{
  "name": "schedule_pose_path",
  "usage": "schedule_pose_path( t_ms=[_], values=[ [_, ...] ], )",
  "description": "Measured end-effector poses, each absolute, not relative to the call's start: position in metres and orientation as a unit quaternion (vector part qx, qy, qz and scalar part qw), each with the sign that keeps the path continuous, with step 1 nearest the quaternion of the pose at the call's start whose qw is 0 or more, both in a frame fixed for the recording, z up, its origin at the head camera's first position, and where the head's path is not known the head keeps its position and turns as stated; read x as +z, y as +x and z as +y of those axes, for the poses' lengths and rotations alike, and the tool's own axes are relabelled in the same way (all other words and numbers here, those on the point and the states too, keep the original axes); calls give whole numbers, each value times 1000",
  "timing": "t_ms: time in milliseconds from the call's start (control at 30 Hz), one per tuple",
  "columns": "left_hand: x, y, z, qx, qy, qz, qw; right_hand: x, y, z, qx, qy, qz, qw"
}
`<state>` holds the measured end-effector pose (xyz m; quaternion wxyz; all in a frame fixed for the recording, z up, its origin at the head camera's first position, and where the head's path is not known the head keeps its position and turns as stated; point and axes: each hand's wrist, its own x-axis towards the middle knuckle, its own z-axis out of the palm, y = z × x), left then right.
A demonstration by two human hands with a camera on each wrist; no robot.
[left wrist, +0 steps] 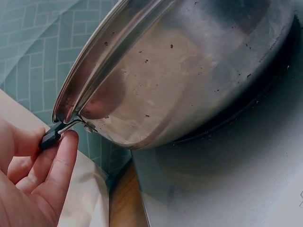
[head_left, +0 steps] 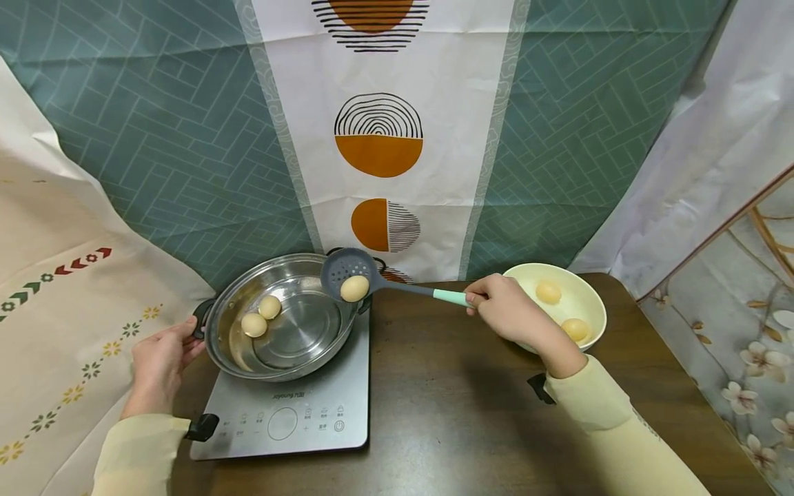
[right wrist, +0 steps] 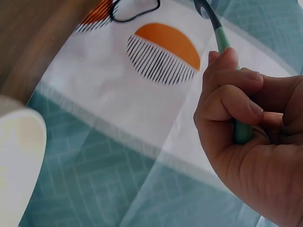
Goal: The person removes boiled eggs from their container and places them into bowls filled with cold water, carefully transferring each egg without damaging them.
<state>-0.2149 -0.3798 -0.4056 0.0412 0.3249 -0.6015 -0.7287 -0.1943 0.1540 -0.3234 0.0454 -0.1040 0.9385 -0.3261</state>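
My left hand pinches the black side handle of a wide stainless steel pot between thumb and fingers. Two pale brown eggs lie at the left inside it. In my right hand is the mint-green handle of a grey skimmer, with the fingers curled round it. The skimmer's perforated head is over the pot's right rim and carries one egg. Right of the right hand stands a cream bowl with two yellowish eggs in it, partly behind the wrist.
Under the pot is a silver induction cooker with a touch panel at its front. A dark wooden table carries everything. Patterned cloths hang behind and at both sides. A black cable lies near the back edge.
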Motion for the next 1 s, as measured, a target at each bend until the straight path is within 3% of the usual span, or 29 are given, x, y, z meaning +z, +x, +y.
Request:
schedule_pose_path(
  t_ms=[267, 633, 1000],
  values=[
    [-408, -214, -380, -726, 331, -602, 43, -318, -183, 193, -307, -96, 947, 12],
    [-407, -214, -381, -729, 325, -601, 39, -310, -166, 242, -309, -38, 950, 31],
    [-408, -215, -382, -729, 328, -600, 42, -310, -154, 283, -278, -16, 960, 2]
  ],
)
